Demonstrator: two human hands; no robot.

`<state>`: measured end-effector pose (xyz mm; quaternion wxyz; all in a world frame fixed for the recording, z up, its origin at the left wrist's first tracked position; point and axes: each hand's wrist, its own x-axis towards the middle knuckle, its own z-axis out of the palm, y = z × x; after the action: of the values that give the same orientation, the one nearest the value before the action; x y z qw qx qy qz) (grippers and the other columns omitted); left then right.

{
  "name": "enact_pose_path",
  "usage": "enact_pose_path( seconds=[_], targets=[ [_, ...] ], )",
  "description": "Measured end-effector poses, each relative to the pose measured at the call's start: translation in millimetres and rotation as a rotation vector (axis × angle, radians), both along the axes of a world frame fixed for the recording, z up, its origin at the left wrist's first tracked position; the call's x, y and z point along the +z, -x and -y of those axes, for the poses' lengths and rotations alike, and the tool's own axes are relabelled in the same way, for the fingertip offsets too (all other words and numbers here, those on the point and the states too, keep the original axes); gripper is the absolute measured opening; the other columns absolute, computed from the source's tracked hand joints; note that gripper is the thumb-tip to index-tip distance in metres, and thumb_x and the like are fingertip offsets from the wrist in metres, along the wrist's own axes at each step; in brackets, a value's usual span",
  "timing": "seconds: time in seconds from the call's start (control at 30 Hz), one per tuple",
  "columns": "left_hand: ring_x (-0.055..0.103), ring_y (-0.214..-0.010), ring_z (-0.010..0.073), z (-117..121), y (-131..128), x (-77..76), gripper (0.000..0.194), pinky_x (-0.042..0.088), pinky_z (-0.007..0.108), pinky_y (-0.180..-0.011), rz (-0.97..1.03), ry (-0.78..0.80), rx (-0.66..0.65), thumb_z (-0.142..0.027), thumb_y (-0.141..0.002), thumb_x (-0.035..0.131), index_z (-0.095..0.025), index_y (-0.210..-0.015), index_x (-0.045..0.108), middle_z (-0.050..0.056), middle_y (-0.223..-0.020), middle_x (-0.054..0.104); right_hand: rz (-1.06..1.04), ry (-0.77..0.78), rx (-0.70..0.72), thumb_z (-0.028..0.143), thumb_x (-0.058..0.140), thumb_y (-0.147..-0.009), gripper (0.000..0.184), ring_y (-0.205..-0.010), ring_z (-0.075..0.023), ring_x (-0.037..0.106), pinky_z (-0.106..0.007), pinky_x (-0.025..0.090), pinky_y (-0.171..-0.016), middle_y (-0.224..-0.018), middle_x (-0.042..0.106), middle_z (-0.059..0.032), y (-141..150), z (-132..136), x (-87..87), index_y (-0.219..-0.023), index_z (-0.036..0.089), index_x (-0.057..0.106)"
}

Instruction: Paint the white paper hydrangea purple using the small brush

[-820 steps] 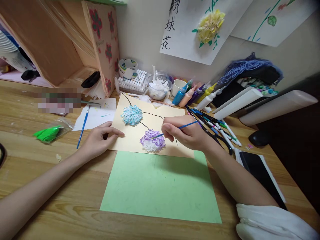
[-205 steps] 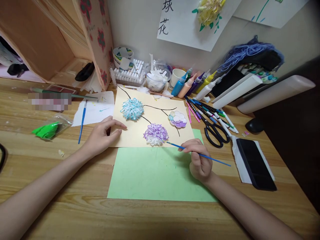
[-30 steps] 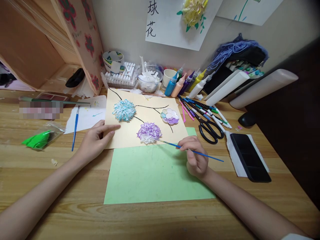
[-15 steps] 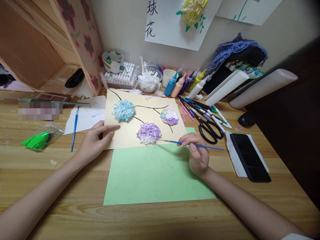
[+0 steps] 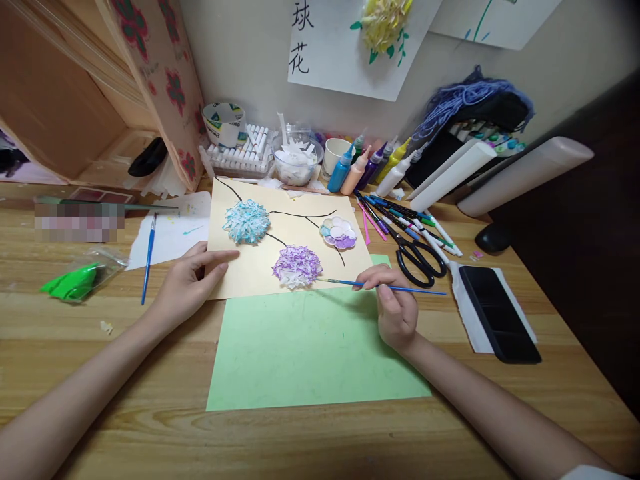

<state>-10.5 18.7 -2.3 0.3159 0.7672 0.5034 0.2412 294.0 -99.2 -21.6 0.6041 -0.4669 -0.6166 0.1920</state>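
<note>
My right hand [image 5: 393, 303] pinches a thin blue paintbrush [image 5: 410, 290], its tip at the lower right edge of a purple and white paper flower [image 5: 297, 267]. That flower and a blue and white one [image 5: 247, 222] sit on a cream sheet [image 5: 240, 273] with drawn black stems. My left hand [image 5: 187, 283] rests at the sheet's left edge, index finger and thumb apart over it, the other fingers partly hidden. On the sheet's right side lies a small flower-shaped palette [image 5: 339, 233] with purple paint. A green sheet [image 5: 320, 360] lies partly beneath the cream one.
Black scissors [image 5: 421, 260], several pens and a phone [image 5: 497, 313] lie to the right. Paint bottles [image 5: 341, 170], a bowl of paper strips [image 5: 297, 163] and markers [image 5: 240, 157] stand along the wall. Leftward are another blue brush [image 5: 149, 260] and a bag with something green [image 5: 73, 281].
The view has shifted very slightly. Both hands, the brush and the sheets keep nearly the same positions, with the brush tip still at the purple flower's edge.
</note>
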Motion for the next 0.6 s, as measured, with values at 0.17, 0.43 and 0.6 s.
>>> enact_pose_path(
  seconds=[0.17, 0.43, 0.6],
  targets=[
    [0.044, -0.067, 0.0158, 0, 1, -0.3, 0.035, 0.036, 0.03, -0.064, 0.005, 0.005, -0.003, -0.035, -0.088, 0.051, -0.02, -0.112, 0.071, -0.002, -0.075, 0.039, -0.005, -0.031, 0.003, 0.024, 0.04, -0.094, 0.023, -0.068, -0.018, 0.056, -0.037, 0.043, -0.069, -0.07, 0.062, -0.0027, 0, 0, 0.6, -0.082, 0.022, 0.058],
    [0.044, -0.066, 0.0156, 1, 0, 1.1, 0.033, 0.038, 0.029, -0.063, -0.011, -0.009, 0.005, -0.035, -0.088, 0.051, -0.023, -0.111, 0.071, -0.002, -0.073, 0.038, -0.042, -0.06, -0.062, 0.024, 0.041, -0.093, 0.021, -0.067, -0.0184, 0.058, -0.036, 0.044, -0.065, -0.068, 0.059, -0.0016, -4, -3, -0.3, -0.08, 0.022, 0.057],
    [0.042, -0.063, 0.0156, 0, -1, 3.2, 0.033, 0.038, 0.029, -0.063, -0.021, -0.02, 0.011, -0.037, -0.087, 0.051, -0.024, -0.108, 0.072, -0.003, -0.071, 0.035, -0.009, -0.109, -0.38, 0.029, 0.043, -0.092, 0.02, -0.073, -0.0192, 0.058, -0.036, 0.045, -0.069, -0.076, 0.057, -0.0024, -32, -18, -3.8, -0.079, 0.023, 0.056]
  ],
)
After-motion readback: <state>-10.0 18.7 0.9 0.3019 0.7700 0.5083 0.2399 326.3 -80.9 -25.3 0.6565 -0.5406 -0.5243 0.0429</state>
